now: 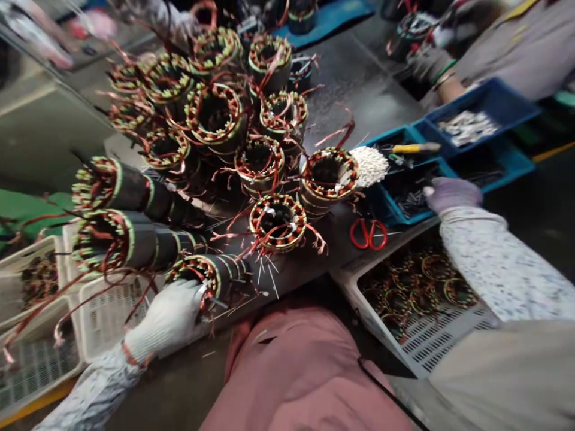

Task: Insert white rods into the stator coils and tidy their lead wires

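My left hand (173, 314), in a white knit glove, is closed on the near end of a wire-wound motor stator (229, 272) lying on its side at the table's front edge. Its fingers reach into the bore and are partly hidden. My right hand (456, 194), in a purplish glove, is over the right edge of a blue bin (411, 218) of small dark pieces. Its fingers are blurred and mostly out of sight. Between the hands, an upright stator (277, 224) has loose copper leads and white bits on its rim.
Many stators (215, 117) crowd the table. Red-handled scissors (368, 233) lie by the bins, near white tubes (369, 166) and a yellow-handled tool (415, 148). A pale crate (422, 347) of wound rings is below right; white baskets (114, 305) are left. A co-worker's gloved hand (429, 64) works beyond.
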Motion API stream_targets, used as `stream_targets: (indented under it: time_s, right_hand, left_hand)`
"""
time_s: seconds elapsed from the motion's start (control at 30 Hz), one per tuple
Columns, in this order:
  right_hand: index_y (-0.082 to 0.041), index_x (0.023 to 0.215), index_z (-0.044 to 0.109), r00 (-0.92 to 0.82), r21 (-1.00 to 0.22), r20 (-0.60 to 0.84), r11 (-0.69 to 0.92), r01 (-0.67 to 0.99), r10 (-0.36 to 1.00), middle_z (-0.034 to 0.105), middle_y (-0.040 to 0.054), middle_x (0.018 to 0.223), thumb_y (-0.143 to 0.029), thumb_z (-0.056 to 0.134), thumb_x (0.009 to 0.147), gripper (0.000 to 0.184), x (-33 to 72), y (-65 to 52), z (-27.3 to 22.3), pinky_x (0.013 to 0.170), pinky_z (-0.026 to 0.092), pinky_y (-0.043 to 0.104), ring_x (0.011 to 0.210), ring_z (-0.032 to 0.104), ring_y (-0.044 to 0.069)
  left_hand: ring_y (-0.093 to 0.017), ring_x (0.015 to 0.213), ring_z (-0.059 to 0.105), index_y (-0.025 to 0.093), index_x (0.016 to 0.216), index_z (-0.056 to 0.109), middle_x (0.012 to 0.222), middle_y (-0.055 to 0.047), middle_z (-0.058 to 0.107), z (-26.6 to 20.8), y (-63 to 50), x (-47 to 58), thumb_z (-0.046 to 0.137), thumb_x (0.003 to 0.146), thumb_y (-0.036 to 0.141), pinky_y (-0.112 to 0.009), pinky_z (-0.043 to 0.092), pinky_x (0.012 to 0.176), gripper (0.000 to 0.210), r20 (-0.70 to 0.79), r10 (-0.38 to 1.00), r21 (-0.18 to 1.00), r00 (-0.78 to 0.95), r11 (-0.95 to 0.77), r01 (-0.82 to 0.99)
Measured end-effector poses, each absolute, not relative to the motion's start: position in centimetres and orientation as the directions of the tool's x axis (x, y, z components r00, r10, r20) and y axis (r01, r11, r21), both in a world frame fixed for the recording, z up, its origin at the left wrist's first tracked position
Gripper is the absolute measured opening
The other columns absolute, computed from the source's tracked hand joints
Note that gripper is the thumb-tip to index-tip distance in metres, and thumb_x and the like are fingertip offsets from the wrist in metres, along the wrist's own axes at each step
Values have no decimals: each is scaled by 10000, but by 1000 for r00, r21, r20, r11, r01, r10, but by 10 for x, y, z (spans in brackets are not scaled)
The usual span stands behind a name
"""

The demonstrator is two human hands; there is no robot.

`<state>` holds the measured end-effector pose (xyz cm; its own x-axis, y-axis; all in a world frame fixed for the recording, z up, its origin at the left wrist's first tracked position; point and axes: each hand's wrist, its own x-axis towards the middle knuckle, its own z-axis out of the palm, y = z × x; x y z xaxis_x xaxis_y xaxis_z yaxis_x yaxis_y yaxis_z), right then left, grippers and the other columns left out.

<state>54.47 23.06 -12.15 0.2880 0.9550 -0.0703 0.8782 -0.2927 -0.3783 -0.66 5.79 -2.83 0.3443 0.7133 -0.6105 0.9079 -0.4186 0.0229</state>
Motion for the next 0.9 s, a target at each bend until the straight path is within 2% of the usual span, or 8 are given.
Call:
stream_targets:
  time_s: [0.1,0.23,0.27,0.33,0.43,0.63,0.8,0.9]
  right_hand:
    - [-182,456,528,550,-576,-97,-497,649,830,660,141,671,-443,546,790,425,501,173,-100,792,371,573,1033,588,384]
    - [-196,848,692,387,-798,-325,-470,378,863,681,77,725,-449,583,733,299,358,51,-113,529,475,308,608,620,168]
    - [-180,878,695,255,-824,-498,-544,159,829,668,62,680,-450,598,713,330,316,24,-121,462,440,274,512,569,132]
    - [-146,857,691,23,-715,-688,-672,-193,726,618,21,587,-451,650,651,370,241,-14,-139,418,404,232,448,513,97]
    - [-136,808,682,-21,-604,-744,-685,-408,668,603,-3,576,-466,716,579,403,171,-28,-159,387,379,199,433,501,79]
    - [-160,786,698,18,-599,-743,-652,-465,669,580,-25,525,-453,741,559,373,150,-12,-163,361,413,217,397,510,97]
    - [-157,861,715,37,-671,-710,-660,-337,703,667,19,639,-454,694,625,380,149,-17,-163,374,451,242,422,570,129]
    - [-161,880,724,44,-776,-621,-607,-174,782,718,56,776,-353,612,711,279,145,-12,-166,548,551,313,602,666,188]
  left_hand:
    - [-295,886,631,160,913,652,943,-142,673,-27,59,-6,526,695,251,-397,473,770,268,-613,698,18,371,-456,890]
    - [-311,873,629,165,925,650,929,-147,671,-27,58,-9,502,734,311,-410,464,745,282,-621,685,-7,380,-491,871]
    - [-314,877,628,163,942,648,923,-148,670,-28,58,-10,493,741,318,-411,463,743,297,-620,685,-20,382,-501,865]
    - [-313,872,630,160,973,641,906,-145,670,-31,58,-11,490,738,321,-406,463,734,323,-625,677,-43,389,-528,848]
    - [-306,840,633,162,953,637,886,-140,671,-35,57,-14,495,722,311,-396,463,712,310,-621,674,-70,401,-557,827]
    - [-296,802,639,167,897,624,853,-132,673,-37,56,-17,448,759,346,-386,468,684,287,-569,694,-103,442,-593,799]
    - [-300,801,643,163,906,624,840,-133,674,-35,57,-16,435,765,351,-393,477,687,300,-576,682,-92,450,-601,794]
    - [-308,811,643,159,927,624,850,-139,674,-33,57,-15,435,764,357,-404,483,692,319,-578,683,-76,447,-590,804]
